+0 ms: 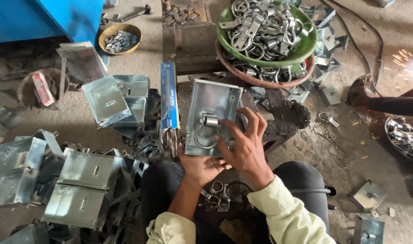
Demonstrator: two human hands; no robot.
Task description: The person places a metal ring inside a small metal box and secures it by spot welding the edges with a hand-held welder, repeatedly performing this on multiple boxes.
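A shiny metal box (211, 101) stands in front of me, its flat face turned up. On that face lies a metal ring with a clamp (207, 131). My left hand (199, 167) holds the box from below at its near edge, palm up. My right hand (247, 144) rests on the box's right side, fingers spread over the face beside the ring. Both sleeves are pale yellow. Between my knees lie a few more loose rings and clamps (217, 194).
A green bowl (301, 52) heaped with metal rings and clamps sits at the back, stacked in a brown basin. A blue packet of rods (169, 104) lies left of the box. Stacks of metal boxes (84, 180) fill the left floor. Sparks (407, 61) fly at far right near another person's arm (394, 106).
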